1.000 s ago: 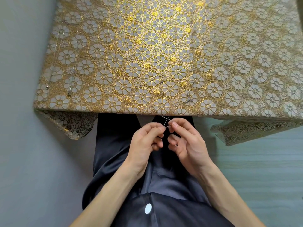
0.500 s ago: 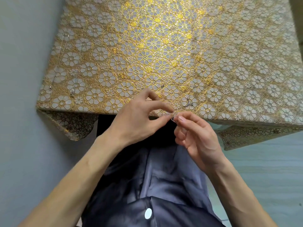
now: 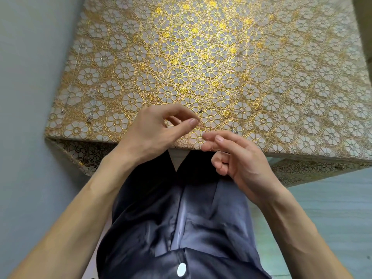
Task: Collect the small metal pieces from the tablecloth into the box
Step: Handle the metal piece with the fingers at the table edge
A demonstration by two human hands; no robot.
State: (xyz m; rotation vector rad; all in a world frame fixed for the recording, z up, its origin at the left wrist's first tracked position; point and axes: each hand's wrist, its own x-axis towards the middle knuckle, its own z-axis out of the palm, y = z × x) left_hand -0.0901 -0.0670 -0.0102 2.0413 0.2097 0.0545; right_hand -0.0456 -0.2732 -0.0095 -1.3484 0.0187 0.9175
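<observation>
Several metal pieces [image 3: 233, 130]: stayed uncollected, just past right hand [image 3: 237, 162].
Left hand [image 3: 159, 131]: pulled apart from right, loose, empty.
Right hand: hold too blurred to tell.

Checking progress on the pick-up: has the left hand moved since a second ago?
Yes. The left hand has moved forward: it was below the near edge of the tablecloth, and now lies over it.
</observation>
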